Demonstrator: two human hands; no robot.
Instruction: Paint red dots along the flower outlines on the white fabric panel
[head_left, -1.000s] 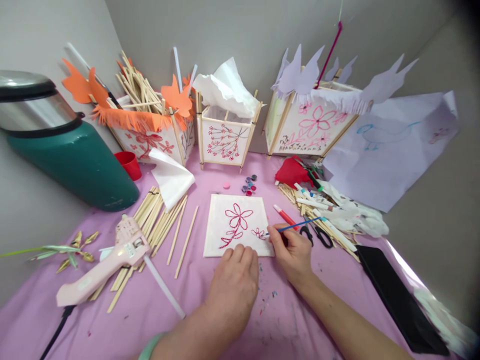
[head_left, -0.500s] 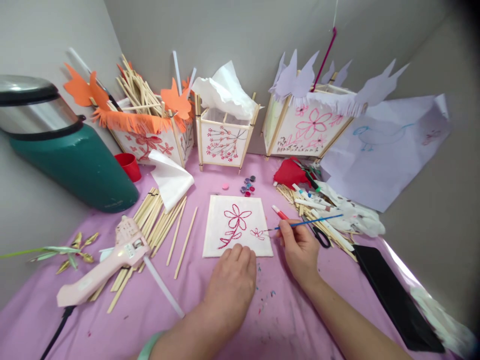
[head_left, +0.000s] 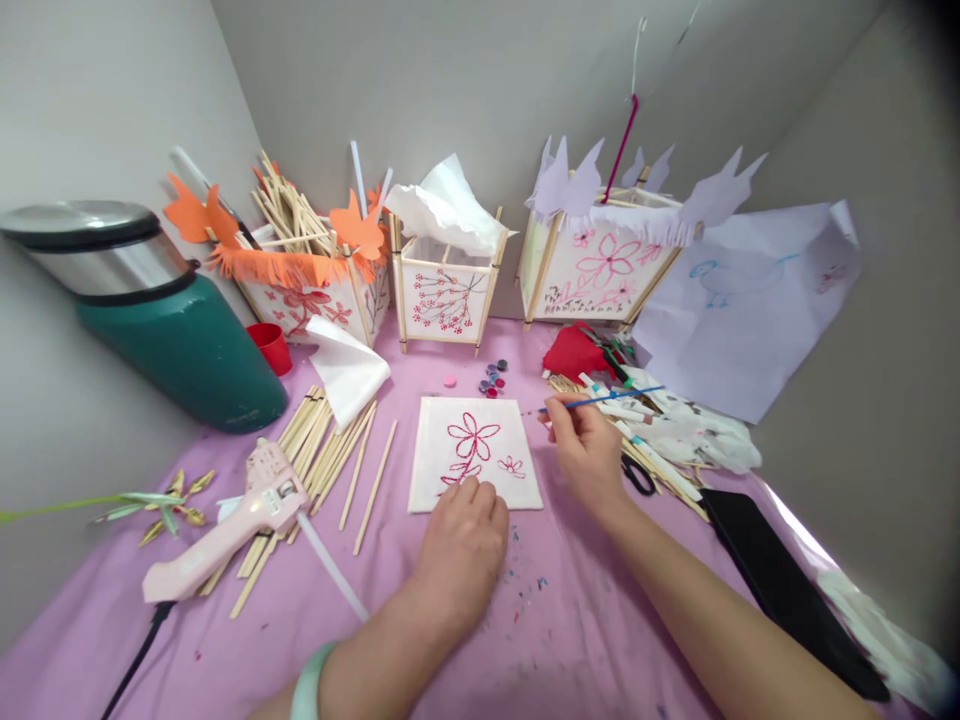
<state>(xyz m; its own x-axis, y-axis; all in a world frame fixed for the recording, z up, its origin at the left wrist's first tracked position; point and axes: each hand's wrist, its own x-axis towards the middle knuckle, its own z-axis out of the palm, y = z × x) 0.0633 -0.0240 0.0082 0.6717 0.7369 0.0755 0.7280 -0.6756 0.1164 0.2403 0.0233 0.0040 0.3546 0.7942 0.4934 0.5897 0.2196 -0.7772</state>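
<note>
A square white panel (head_left: 431, 455) lies on the cloth, painted with a large red flower on a leafy stem and a smaller red flower at its right. My left hand (head_left: 466, 535) rests over the panel's lower edge, fingers curled together and holding it down; the thumb is hidden. Just right of the panel, my right hand (head_left: 589, 455) is closed in a pinch around a thin blue paintbrush (head_left: 615, 396). The brush tip points left, near the panel's upper right corner and apart from the painted lines. Small paint pots (head_left: 493, 380) stand behind the panel.
Left are a pink glue gun (head_left: 225, 530), wooden sticks (head_left: 330, 450) and a green bottle (head_left: 180, 345). Paper lanterns (head_left: 442, 300) line the back. Right lie scissors (head_left: 639, 476), markers (head_left: 652, 450), crumpled white tissue (head_left: 720, 440) and a black slab (head_left: 780, 580).
My right hand has moved away from me with the paintbrush, lifting its tip from beside the small flower to the upper right corner. The left hand stays on the panel; the view has shifted slightly.
</note>
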